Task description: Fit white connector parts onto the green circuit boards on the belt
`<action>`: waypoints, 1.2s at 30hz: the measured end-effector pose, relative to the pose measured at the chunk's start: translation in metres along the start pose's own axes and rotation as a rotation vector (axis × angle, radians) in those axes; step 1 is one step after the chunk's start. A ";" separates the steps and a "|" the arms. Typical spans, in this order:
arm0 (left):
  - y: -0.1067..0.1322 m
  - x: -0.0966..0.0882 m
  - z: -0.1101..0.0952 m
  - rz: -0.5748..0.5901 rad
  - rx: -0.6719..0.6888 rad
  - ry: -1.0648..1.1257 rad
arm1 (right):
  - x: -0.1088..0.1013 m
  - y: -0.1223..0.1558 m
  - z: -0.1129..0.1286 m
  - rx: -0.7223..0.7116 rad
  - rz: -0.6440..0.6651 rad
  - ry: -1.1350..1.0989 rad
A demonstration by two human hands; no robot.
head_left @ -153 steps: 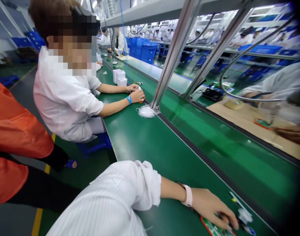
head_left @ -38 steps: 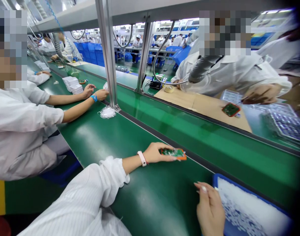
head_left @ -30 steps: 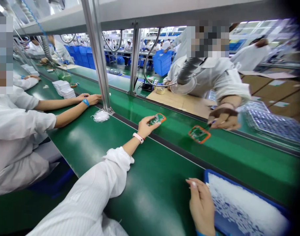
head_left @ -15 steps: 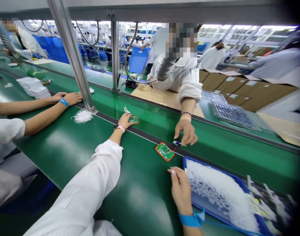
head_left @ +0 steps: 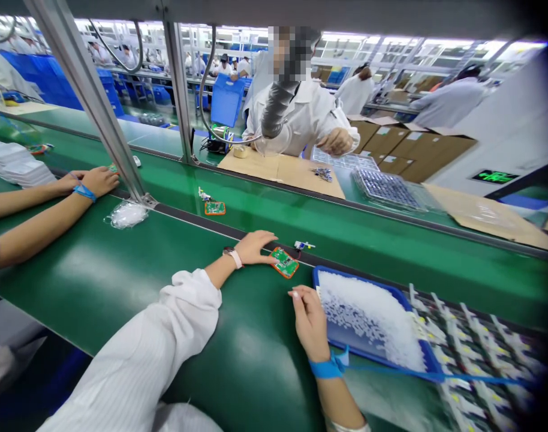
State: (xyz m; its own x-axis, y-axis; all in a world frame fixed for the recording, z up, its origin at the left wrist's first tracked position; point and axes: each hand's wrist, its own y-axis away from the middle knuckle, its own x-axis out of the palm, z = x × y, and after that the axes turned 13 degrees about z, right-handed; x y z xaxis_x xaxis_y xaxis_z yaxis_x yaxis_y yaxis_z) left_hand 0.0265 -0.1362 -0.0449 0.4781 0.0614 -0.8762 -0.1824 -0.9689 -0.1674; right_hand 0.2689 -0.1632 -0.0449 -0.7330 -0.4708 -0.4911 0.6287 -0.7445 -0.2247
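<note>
My left hand (head_left: 255, 247), a watch on its wrist, is open with its fingers stretched out over the edge of the bench. Its thumb reaches the left edge of a green circuit board (head_left: 285, 263) in an orange frame. A small white and blue part (head_left: 303, 245) lies just behind this board, on a thin wire. My right hand (head_left: 310, 321), with a blue wrist strap (head_left: 328, 366), is in front of the board. Its fingers are curled against the thumb, and whatever they may hold is hidden. Farther back on the green belt lies another orange-framed circuit board (head_left: 215, 208).
A blue tray (head_left: 346, 347) of small white pieces stands right of my right hand, beside rows of white parts with wires (head_left: 476, 354). A metal post (head_left: 94, 102) rises at left, near a co-worker's hands (head_left: 98, 181). Another person sits across the belt.
My left hand has left the farther board and moved right to the nearer one. The co-worker across the belt has drawn a hand back from the small part. My view has shifted rightward.
</note>
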 end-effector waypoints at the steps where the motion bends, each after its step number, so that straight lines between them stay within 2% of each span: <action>1: -0.003 0.007 -0.009 0.050 0.050 -0.005 | 0.000 0.000 0.000 0.000 -0.001 0.000; 5: -0.006 0.017 -0.024 0.146 0.094 -0.030 | 0.001 0.000 0.000 -0.005 0.007 0.001; 11: 0.000 0.012 -0.029 0.162 0.049 -0.091 | -0.001 0.001 0.005 -0.034 0.002 0.012; 20: 0.018 0.022 -0.045 0.170 0.066 -0.113 | -0.005 0.003 0.010 -0.078 -0.012 0.056; 23: 0.026 0.023 -0.048 0.177 0.070 -0.121 | -0.013 0.002 0.013 -0.100 -0.038 0.086; 26: 0.036 0.023 -0.052 0.168 0.071 -0.120 | -0.037 -0.001 0.007 -0.106 -0.120 0.152; 29: 0.046 0.020 -0.058 0.171 0.065 -0.104 | -0.080 0.001 -0.013 -0.031 -0.232 0.260; 31: 0.052 0.018 -0.062 0.186 0.054 -0.103 | -0.111 0.008 -0.032 0.082 -0.281 0.337; 33: 0.057 0.015 -0.065 0.202 0.037 -0.105 | -0.136 0.020 -0.050 0.206 -0.266 0.422; 36: 0.063 0.013 -0.068 0.210 0.020 -0.113 | -0.154 0.035 -0.064 0.357 -0.117 0.506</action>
State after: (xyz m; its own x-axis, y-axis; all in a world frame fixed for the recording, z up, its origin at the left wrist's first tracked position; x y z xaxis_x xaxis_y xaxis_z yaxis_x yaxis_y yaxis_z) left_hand 0.0795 -0.2124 -0.0357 0.3284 -0.1137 -0.9377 -0.2857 -0.9582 0.0162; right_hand 0.4204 -0.0864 -0.0308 -0.5234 -0.1592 -0.8371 0.3624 -0.9307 -0.0496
